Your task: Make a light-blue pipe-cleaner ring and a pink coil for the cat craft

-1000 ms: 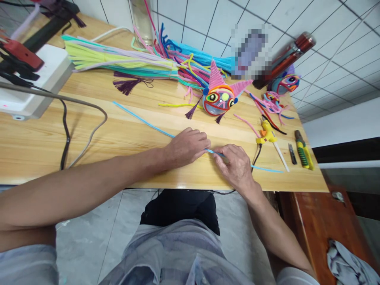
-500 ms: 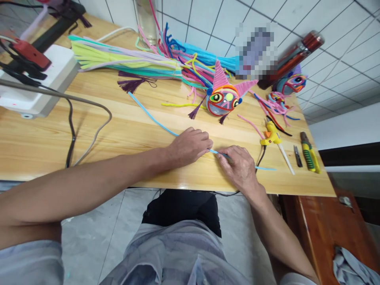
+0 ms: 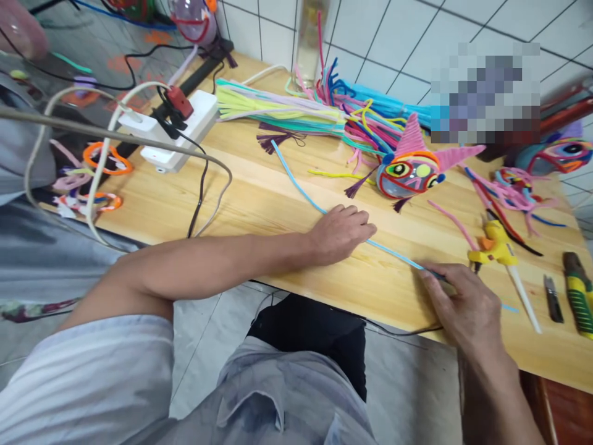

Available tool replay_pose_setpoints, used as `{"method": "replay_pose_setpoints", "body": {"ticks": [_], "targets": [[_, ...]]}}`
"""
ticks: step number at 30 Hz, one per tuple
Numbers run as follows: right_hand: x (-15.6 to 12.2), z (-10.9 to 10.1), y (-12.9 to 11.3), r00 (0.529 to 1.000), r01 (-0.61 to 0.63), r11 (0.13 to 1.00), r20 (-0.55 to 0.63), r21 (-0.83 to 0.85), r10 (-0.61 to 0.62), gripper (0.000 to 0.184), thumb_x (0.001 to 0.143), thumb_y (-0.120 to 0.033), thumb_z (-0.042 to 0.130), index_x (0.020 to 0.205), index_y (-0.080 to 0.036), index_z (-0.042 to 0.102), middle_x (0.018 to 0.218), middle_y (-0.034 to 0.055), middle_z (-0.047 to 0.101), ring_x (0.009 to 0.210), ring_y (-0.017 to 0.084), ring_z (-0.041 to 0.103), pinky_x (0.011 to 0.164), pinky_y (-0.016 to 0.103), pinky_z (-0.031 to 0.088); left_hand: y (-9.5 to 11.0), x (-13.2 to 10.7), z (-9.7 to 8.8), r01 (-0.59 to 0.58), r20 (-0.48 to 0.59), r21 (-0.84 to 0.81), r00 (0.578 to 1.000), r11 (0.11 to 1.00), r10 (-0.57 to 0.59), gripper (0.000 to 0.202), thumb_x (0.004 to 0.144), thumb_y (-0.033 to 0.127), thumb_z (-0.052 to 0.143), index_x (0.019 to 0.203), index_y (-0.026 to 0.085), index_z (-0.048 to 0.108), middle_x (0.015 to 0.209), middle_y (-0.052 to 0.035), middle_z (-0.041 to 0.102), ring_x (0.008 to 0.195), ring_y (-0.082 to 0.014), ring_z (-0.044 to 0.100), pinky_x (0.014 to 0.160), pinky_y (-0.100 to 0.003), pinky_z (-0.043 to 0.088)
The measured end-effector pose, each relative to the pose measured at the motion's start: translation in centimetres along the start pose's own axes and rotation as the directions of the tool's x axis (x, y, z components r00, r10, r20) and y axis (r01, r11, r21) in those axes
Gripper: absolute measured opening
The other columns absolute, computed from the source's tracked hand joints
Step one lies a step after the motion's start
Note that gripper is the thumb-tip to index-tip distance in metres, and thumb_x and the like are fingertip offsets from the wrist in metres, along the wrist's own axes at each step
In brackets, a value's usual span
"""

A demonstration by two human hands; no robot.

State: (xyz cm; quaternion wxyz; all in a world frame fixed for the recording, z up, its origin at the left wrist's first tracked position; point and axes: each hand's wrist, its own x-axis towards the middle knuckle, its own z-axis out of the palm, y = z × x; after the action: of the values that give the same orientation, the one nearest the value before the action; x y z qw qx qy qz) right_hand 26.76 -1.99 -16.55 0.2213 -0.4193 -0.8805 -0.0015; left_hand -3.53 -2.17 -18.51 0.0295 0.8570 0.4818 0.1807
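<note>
A long light-blue pipe cleaner (image 3: 393,253) lies across the table in front of me. My left hand (image 3: 340,233) is closed over its middle, knuckles up, resting on the wood. Farther right, my right hand (image 3: 463,303) pinches the same strip between thumb and fingers. A small dark piece (image 3: 435,274) shows at those fingertips; its kind I cannot make out. The strip is fairly straight between my hands, and its far left end curves up towards a purple tassel (image 3: 273,141). Past my right hand, a short light-blue end pokes out.
Behind my hands stands a cat-like ornament (image 3: 407,176) with pink ears, beside bundles of pipe cleaners (image 3: 282,114). To the right lie a yellow glue gun (image 3: 493,244), a small black-handled tool (image 3: 552,300) and pliers (image 3: 577,296). A power strip (image 3: 180,145) with cables stands left.
My right hand has slid to the right along the pipe cleaner, widening the gap between my hands. My left hand keeps its hold. The view has shifted left.
</note>
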Motion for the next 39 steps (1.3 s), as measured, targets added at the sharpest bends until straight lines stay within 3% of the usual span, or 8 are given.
{"method": "replay_pose_setpoints", "body": {"ticks": [5,10,17,23,27,30,35,39], "targets": [[-0.2,0.0,0.9,0.999,-0.026,1.000,-0.020,-0.002,0.026,0.022,0.102,-0.039,0.060,0.100,-0.023,0.074,0.092,0.0062,0.077,0.082,0.023,0.073,0.078,0.038,0.057,0.5,-0.2,-0.4,0.004,0.024,0.001,1.000,1.000,-0.004,0.021,0.104,0.018,0.049,0.112,0.017,0.069,0.110,-0.0099,0.068,0.106,-0.0256,0.058,0.084,-0.038,0.038],[1.7,1.7,-0.9,0.999,0.034,0.998,0.018,0.061,-0.035,0.016,0.101,-0.032,0.061,0.100,-0.023,0.075,0.092,0.0057,0.078,0.083,0.023,0.074,0.078,0.038,0.058,0.7,-0.2,-0.3,-0.048,0.023,-0.027,0.999,0.998,0.049,0.021,0.102,0.032,0.060,0.113,0.017,0.069,0.115,-0.0113,0.067,0.109,-0.0270,0.059,0.086,-0.039,0.041],[5.1,3.7,-3.6,0.991,0.117,0.989,0.051,0.088,-0.122,0.018,0.100,-0.030,0.060,0.100,-0.023,0.076,0.094,0.0075,0.078,0.086,0.024,0.074,0.079,0.040,0.058,0.3,0.1,-0.1,-0.059,0.053,0.006,0.997,0.998,0.058,0.025,0.104,0.016,0.048,0.114,0.017,0.070,0.108,-0.0107,0.069,0.105,-0.0252,0.060,0.082,-0.037,0.044],[3.8,2.1,-0.8,0.998,0.030,0.999,0.063,0.042,-0.033,0.022,0.101,-0.039,0.059,0.106,-0.025,0.076,0.100,0.0079,0.079,0.091,0.026,0.075,0.080,0.041,0.059,0.6,0.0,-1.0,0.028,0.091,0.010,0.995,1.000,-0.029,0.025,0.100,0.016,0.049,0.115,0.014,0.068,0.113,-0.0141,0.068,0.108,-0.0290,0.060,0.082,-0.040,0.043],[2.8,1.7,0.4,0.999,0.016,0.999,0.036,0.036,-0.017,0.023,0.101,-0.041,0.059,0.102,-0.025,0.076,0.096,0.0067,0.079,0.087,0.025,0.075,0.077,0.039,0.058,0.9,-0.2,-0.8,0.042,0.033,0.017,0.999,0.999,-0.042,0.023,0.097,0.022,0.057,0.115,0.013,0.068,0.113,-0.0153,0.068,0.108,-0.0310,0.060,0.083,-0.042,0.042],[3.1,2.3,-1.1,0.997,0.061,0.996,0.036,0.058,-0.063,0.018,0.100,-0.035,0.062,0.098,-0.023,0.075,0.093,0.0061,0.079,0.083,0.024,0.075,0.076,0.037,0.058,1.0,-0.3,-0.5,-0.007,-0.009,0.025,1.000,1.000,0.007,0.023,0.099,0.026,0.057,0.116,0.014,0.067,0.114,-0.0142,0.067,0.108,-0.0299,0.060,0.084,-0.041,0.042],[4.9,3.6,-4.4,0.991,0.118,0.990,0.059,0.079,-0.123,0.016,0.100,-0.030,0.061,0.099,-0.022,0.075,0.090,0.0059,0.079,0.082,0.023,0.075,0.077,0.037,0.058,0.6,0.0,-0.8,-0.052,0.073,0.028,0.996,0.998,0.049,0.024,0.104,0.019,0.047,0.112,0.016,0.069,0.110,-0.0125,0.068,0.106,-0.0268,0.060,0.081,-0.038,0.042],[4.9,3.3,-4.1,0.992,0.097,0.992,0.069,0.078,-0.103,0.019,0.101,-0.031,0.059,0.099,-0.022,0.076,0.091,0.0067,0.079,0.083,0.023,0.075,0.077,0.037,0.058,0.2,0.2,-0.8,-0.023,0.084,0.044,0.996,0.999,0.019,0.025,0.102,0.014,0.046,0.110,0.016,0.069,0.107,-0.0123,0.068,0.105,-0.0268,0.059,0.081,-0.037,0.042]]}}
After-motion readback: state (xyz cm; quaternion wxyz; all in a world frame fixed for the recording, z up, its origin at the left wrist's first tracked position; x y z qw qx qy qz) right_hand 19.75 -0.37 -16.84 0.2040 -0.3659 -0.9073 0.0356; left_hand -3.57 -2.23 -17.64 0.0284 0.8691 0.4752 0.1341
